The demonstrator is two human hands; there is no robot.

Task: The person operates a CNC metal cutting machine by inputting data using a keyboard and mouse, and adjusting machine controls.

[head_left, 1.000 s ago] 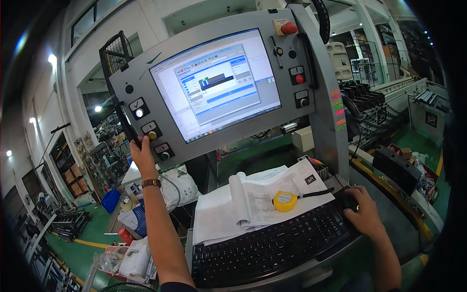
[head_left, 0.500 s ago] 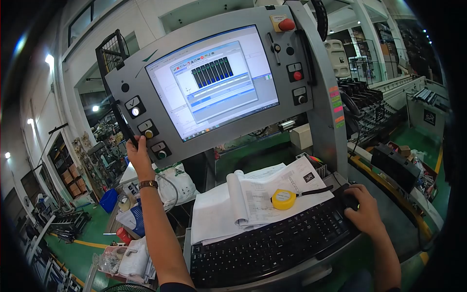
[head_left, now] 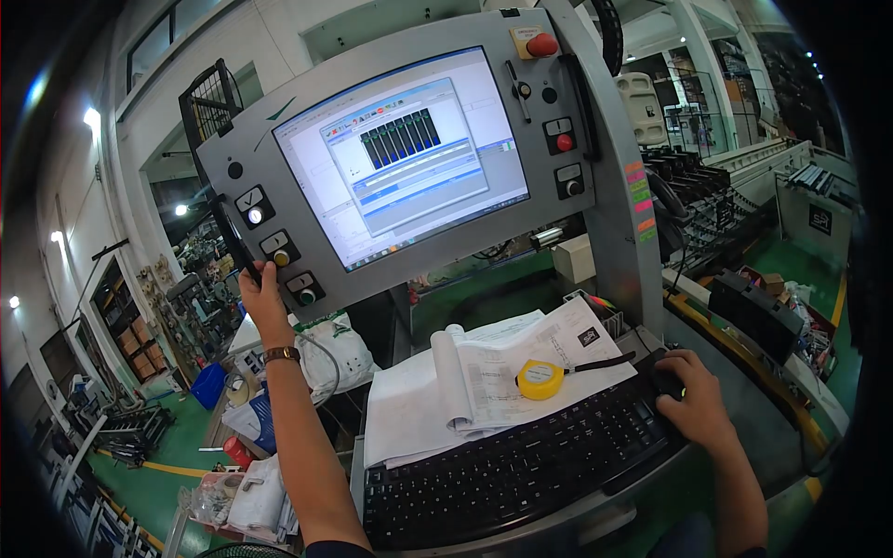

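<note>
My left hand [head_left: 264, 302] is closed around the black handle [head_left: 231, 240] on the left edge of a grey control panel [head_left: 372, 288]. Its thumb lies close to a yellow button [head_left: 281, 258]. On the panel's lit screen [head_left: 409, 153] a window shows a row of dark upright bars. My right hand [head_left: 698, 400] rests over a dark computer mouse [head_left: 667, 382], fingers curled on it. Beside the mouse stretches a black keyboard [head_left: 521, 470]. Printed papers [head_left: 498, 395] lie behind the keys, partly rolled up, with a yellow tape measure [head_left: 540, 379] on top.
A red emergency button [head_left: 541, 45] sits at the panel's upper right. White bags [head_left: 335, 353], a blue bin [head_left: 208, 384] and a crate of plastic wrapping [head_left: 214, 502] stand at left. Machinery with a yellow-edged rail [head_left: 735, 346] runs along the right.
The panel appears slightly further left in view. Both hands keep their hold on the handle and the mouse, and the screen shows the same window.
</note>
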